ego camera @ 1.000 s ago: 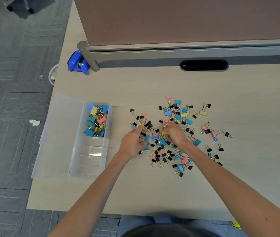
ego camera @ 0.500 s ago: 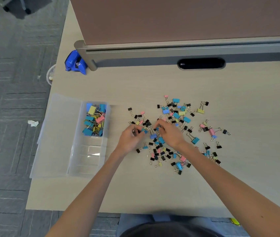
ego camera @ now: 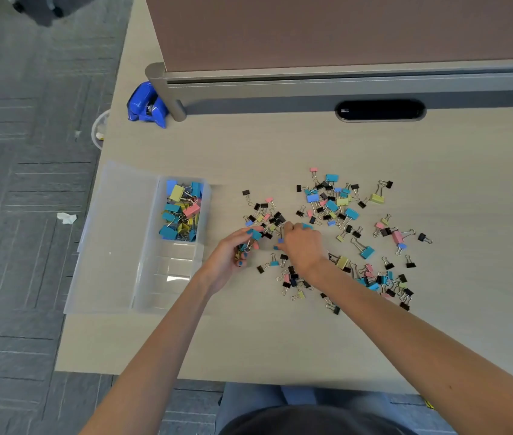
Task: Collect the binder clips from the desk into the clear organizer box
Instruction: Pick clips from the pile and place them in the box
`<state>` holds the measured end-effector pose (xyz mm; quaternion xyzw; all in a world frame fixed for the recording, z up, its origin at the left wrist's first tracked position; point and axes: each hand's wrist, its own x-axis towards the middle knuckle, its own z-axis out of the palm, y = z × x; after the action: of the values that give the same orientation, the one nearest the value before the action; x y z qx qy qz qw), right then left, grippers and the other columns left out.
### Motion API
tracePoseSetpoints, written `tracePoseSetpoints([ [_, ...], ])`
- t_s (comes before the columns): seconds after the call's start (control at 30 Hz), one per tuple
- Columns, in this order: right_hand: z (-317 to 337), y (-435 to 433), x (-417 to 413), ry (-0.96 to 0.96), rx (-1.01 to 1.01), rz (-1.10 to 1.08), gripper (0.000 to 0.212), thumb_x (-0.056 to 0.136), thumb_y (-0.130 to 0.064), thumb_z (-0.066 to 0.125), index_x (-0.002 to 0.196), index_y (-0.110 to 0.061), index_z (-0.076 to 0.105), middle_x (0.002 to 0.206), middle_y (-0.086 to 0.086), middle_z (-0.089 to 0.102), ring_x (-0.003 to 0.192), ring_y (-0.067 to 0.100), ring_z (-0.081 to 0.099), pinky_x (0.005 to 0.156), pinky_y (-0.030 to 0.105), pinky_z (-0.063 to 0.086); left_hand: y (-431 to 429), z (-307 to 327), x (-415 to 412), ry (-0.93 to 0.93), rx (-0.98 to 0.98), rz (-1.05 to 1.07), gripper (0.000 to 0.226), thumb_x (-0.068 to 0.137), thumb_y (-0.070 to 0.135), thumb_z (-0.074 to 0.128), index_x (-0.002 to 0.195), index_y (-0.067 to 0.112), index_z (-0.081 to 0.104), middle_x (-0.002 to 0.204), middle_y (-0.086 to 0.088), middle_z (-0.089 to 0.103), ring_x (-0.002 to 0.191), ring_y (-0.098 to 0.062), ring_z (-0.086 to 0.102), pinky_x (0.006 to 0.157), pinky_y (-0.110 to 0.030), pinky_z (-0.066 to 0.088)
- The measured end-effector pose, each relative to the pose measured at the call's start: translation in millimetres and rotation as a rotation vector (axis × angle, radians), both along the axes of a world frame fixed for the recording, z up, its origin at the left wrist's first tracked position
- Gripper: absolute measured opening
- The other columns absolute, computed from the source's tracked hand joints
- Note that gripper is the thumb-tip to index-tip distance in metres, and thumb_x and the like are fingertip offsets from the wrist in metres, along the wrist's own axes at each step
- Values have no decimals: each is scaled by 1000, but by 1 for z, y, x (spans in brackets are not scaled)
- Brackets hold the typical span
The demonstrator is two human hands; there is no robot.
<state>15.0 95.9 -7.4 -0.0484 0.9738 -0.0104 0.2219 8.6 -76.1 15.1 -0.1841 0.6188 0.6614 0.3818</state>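
Dozens of coloured binder clips (ego camera: 332, 205) lie strewn over the middle of the worktop (ego camera: 280, 340) — black, teal, yellow, pink. The left hand (ego camera: 233, 252) is curled round a small bunch of them, a teal one uppermost, at the pile's left edge. The right hand (ego camera: 302, 246), just beside it, has its fingers bent down into the pile; whether it grips a clip I cannot tell. Left of both hands stands the clear organizer box (ego camera: 167, 277), its far compartment heaped with clips, its lid (ego camera: 117, 240) folded open flat — further back, a blue dispenser (ego camera: 147, 103) sits beside the partition (ego camera: 343, 32).

The right hand (ego camera: 303, 249) hides whatever its curled fingers (ego camera: 291, 230) hold among the binder clips (ego camera: 332, 205).
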Motion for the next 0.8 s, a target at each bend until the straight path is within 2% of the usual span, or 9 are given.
tracePoseSetpoints([
  [0.1,-2,-6,2,2,41,-4,52,94,-48,47,116,-1,45,108,12,60,94,23,63,67,28,47,-4,0,3,-50,77,41,33,97,26,42,117,18,67,75,3,48,62,-7,33,53,-19,26],
  [0.2,-2,-11,0,-3,59,-45,44,95,-40,53,114,-1,46,106,9,61,94,21,63,62,26,44,-8,-2,5,-111,131,112,27,95,29,46,104,17,69,73,0,45,59,-9,34,49,-19,27],
  [0.3,-3,-16,-4,-49,60,-111,45,93,-37,57,115,0,46,106,8,62,95,20,64,60,26,42,-10,-3,6,-136,145,153,21,95,32,52,97,14,63,69,2,46,56,-8,38,44,-17,32],
  [0.37,-4,-19,-5,-57,83,-127,42,92,-30,61,117,0,46,108,8,63,96,19,64,60,25,41,-11,-2,7,-114,118,134,16,96,29,53,92,14,58,71,1,48,54,-7,42,43,-16,35],
  [0.43,-5,-21,-5,-53,89,-130,43,93,-31,58,119,1,45,110,10,62,98,20,63,60,25,41,-9,-1,7,-97,116,132,12,96,23,53,87,15,54,73,-1,53,54,-8,47,44,-16,38],
  [0.57,-1,-24,-6,-42,105,-103,55,95,-45,50,121,4,45,111,13,61,97,21,63,57,25,40,-8,-1,7,-76,131,141,8,97,15,52,90,13,55,75,-1,58,55,-8,48,46,-16,41],
  [0.7,-3,-29,-10,-70,158,-94,48,97,-38,49,118,5,48,107,11,62,94,20,64,48,25,39,-10,-6,9,-75,121,159,9,97,11,50,97,10,59,77,-2,59,57,-7,50,49,-16,43],
  [0.8,-6,-32,-9,-65,161,-112,35,99,-26,48,119,3,48,110,11,62,99,21,63,56,27,41,-11,-9,10,-64,116,186,16,96,2,48,98,9,63,83,-3,65,66,-9,57,56,-19,52],
])
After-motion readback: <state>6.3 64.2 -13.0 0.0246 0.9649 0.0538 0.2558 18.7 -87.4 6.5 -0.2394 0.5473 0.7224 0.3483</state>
